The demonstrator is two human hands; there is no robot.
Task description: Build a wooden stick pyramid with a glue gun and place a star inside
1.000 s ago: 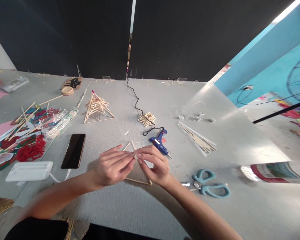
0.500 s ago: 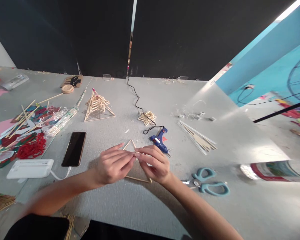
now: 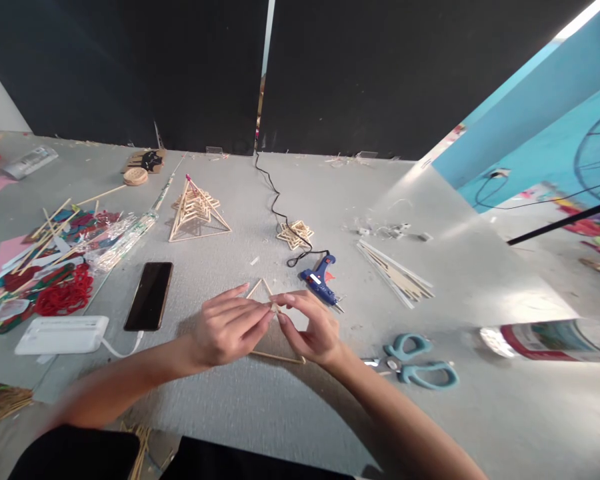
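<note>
Grey tabletop, mid-frame: a stick triangle [image 3: 263,288] is pinched on its right edge by left hand [image 3: 227,330] and right hand [image 3: 310,330], fingertips closed together, apex pointing away, base nearest.

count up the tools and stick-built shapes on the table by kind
stick triangle held by left hand and right hand: 1
stick pyramid: 1
stick star: 1
blue glue gun: 1
teal scissors: 1
black phone: 1
white power bank: 1
Total: 7
</note>
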